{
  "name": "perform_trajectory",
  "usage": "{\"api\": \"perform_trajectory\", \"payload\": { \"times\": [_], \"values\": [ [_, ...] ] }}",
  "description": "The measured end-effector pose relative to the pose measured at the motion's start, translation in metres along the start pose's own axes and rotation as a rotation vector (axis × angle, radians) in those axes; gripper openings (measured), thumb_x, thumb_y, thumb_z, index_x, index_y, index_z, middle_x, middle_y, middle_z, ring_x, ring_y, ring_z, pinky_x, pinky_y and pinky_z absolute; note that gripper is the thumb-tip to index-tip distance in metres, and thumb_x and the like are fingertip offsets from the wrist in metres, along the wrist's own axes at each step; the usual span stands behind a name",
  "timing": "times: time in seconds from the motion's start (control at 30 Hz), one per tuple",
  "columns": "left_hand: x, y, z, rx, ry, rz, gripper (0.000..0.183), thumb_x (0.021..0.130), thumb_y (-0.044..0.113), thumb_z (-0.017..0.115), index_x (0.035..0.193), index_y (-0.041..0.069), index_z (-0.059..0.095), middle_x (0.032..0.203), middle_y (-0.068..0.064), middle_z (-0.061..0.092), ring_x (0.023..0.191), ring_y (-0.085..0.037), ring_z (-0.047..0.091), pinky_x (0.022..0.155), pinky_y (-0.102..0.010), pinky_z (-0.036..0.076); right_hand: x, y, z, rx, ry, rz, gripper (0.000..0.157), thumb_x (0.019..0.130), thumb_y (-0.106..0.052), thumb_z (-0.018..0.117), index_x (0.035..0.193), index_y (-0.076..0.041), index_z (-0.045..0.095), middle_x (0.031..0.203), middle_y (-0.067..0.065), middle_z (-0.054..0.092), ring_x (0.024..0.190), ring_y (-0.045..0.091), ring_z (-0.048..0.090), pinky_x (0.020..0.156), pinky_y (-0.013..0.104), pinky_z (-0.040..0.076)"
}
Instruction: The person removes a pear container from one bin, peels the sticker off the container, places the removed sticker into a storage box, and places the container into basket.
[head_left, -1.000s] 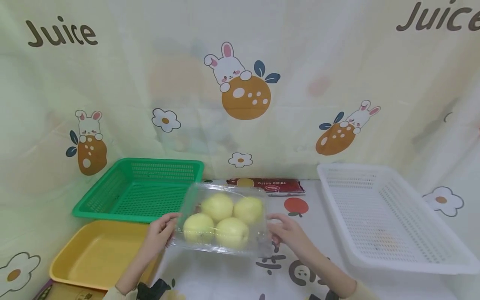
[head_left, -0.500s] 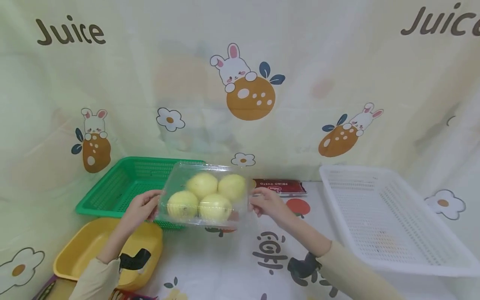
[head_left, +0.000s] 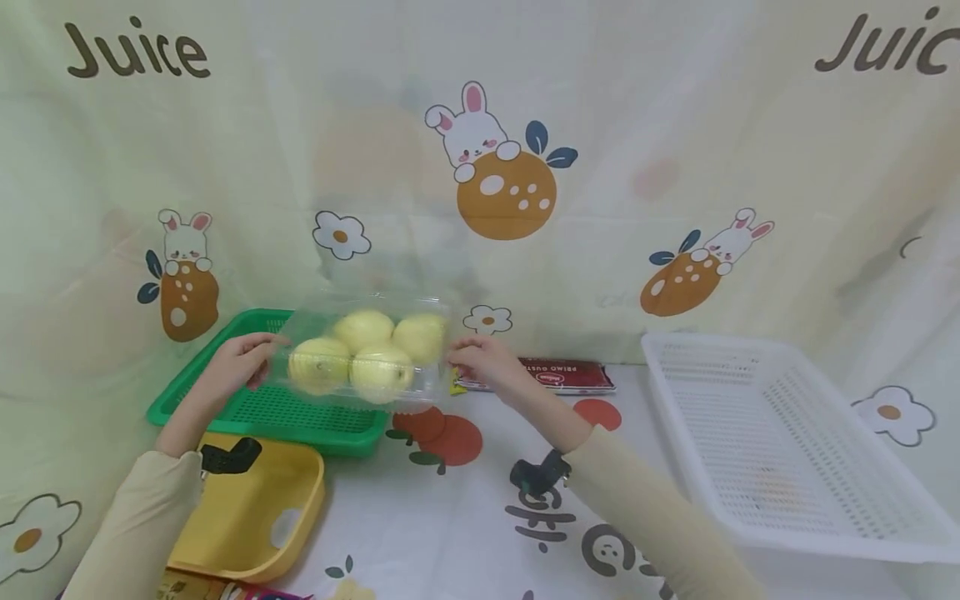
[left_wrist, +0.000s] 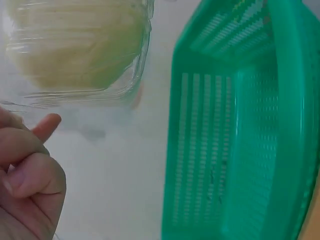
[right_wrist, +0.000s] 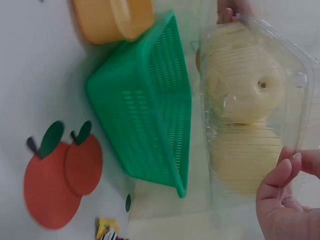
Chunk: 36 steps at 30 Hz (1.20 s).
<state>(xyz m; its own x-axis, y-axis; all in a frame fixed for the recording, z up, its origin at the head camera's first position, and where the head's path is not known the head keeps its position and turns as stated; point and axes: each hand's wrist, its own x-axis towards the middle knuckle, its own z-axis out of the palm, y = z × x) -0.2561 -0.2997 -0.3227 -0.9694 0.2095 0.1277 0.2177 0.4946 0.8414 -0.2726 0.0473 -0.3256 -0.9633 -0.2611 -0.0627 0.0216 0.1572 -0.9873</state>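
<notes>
Between my two hands is a clear plastic box (head_left: pixel 432 379) with several round, pale yellow fruits (head_left: pixel 382 373) inside. In the head view it is held up over the green basket (head_left: pixel 300 421), tilted slightly. My left hand (head_left: pixel 238 360) pinches the box's left edge; my right hand (head_left: pixel 483 360) pinches its right edge. The right wrist view shows thumb and fingertips of the right hand (right_wrist: pixel 287 200) on the box rim, and the green basket's side (right_wrist: pixel 120 115) below. In the left wrist view the left hand (left_wrist: pixel 27 175) has curled fingers beside the box.
A yellow tub (head_left: pixel 247 508) stands in front of the green basket, with coloured packages (head_left: pixel 225 590) below it. A white basket (head_left: pixel 795 450) stands at the right. Against the back curtain (head_left: pixel 360 150) lies a red packet (head_left: pixel 570 375), partly behind my right hand.
Both hands have carried the box of fruits leftward, away from me and upward, from above the table to over the green basket. Both keep their grip on its edges.
</notes>
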Motion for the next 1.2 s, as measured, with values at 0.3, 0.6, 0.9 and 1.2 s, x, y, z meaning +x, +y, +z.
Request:
{"api": "perform_trajectory", "payload": {
  "times": [0.3, 0.6, 0.9, 1.2],
  "values": [
    [0.009, -0.029, -0.024, -0.017, -0.018, 0.036, 0.048, 0.098, 0.028, 0.033, 0.125, -0.012, 0.038, 0.054, 0.000, 0.035, 0.043, -0.014, 0.030, 0.044, -0.030, 0.031, 0.030, -0.004, 0.027, 0.114, -0.056, 0.056, 0.020, 0.083, 0.000, 0.058, 0.102, 0.006, 0.054, 0.075, 0.009, 0.056, 0.058, 0.012, 0.045, 0.054, 0.021, 0.040],
    [0.013, -0.060, -0.036, -0.113, 0.055, 0.094, 0.026, 0.098, 0.021, 0.036, 0.116, 0.012, 0.053, 0.054, 0.000, 0.033, 0.045, -0.013, 0.031, 0.043, -0.029, 0.028, 0.045, 0.013, 0.065, 0.197, 0.014, 0.045, 0.037, 0.079, 0.004, 0.057, 0.115, 0.006, 0.050, 0.064, 0.004, 0.045, 0.054, 0.013, 0.039, 0.052, 0.024, 0.036],
    [0.008, -0.073, -0.048, -0.086, 0.000, 0.058, 0.027, 0.098, 0.023, 0.036, 0.117, 0.010, 0.051, 0.053, 0.001, 0.033, 0.044, -0.017, 0.030, 0.045, -0.032, 0.028, 0.052, 0.025, 0.087, 0.085, 0.110, 0.035, 0.035, 0.080, 0.001, 0.060, 0.115, 0.005, 0.055, 0.057, 0.001, 0.042, 0.048, 0.009, 0.037, 0.048, 0.020, 0.036],
    [0.008, -0.091, -0.047, 0.021, -0.020, -0.076, 0.046, 0.099, 0.020, 0.030, 0.125, -0.018, 0.034, 0.054, 0.001, 0.032, 0.046, -0.016, 0.031, 0.049, -0.031, 0.032, 0.059, 0.045, 0.094, 0.058, -0.046, 0.078, 0.063, 0.079, 0.004, 0.058, 0.135, 0.006, 0.030, 0.079, 0.004, 0.059, 0.050, 0.010, 0.041, 0.043, 0.020, 0.030]
  ]
}}
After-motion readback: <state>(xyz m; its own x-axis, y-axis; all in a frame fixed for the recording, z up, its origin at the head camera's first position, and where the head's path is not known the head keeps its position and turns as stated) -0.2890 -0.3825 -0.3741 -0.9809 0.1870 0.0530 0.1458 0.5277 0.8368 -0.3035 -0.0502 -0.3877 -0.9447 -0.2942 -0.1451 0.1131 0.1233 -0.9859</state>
